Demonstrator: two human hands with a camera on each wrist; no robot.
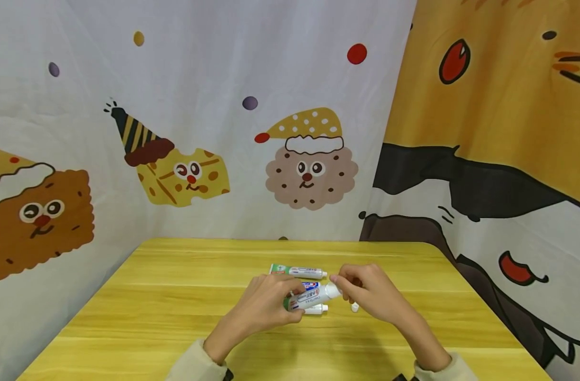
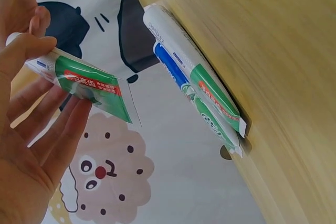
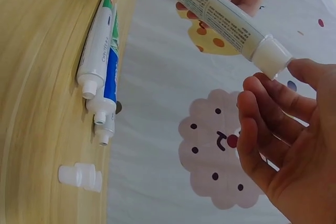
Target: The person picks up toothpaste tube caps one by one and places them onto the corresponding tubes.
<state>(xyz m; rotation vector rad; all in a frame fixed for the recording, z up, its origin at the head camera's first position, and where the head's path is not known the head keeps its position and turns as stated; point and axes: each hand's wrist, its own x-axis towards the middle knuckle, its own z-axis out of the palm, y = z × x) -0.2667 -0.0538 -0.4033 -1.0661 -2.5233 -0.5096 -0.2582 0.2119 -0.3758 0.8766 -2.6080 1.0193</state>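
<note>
A white and green toothpaste tube [image 1: 310, 298] is held in the air above the table, tilted with its cap end up and to the right. My left hand [image 1: 266, 301] grips its body between thumb and fingers, the green flat end [image 2: 97, 90] pointing away from the palm in the left wrist view. At the other end, my right hand [image 1: 373, 293] pinches the white cap [image 3: 272, 57] between thumb and fingertips. Below lie a white and green tube [image 3: 97, 59], a blue and green tube [image 3: 111, 72] and another tube [image 3: 105, 132], all with bare nozzles.
Loose white caps [image 3: 69, 176] sit in a small group on the wooden table [image 1: 199, 270], just right of the tubes' nozzles. Behind the table hangs a curtain [image 1: 199, 79] printed with cartoon food.
</note>
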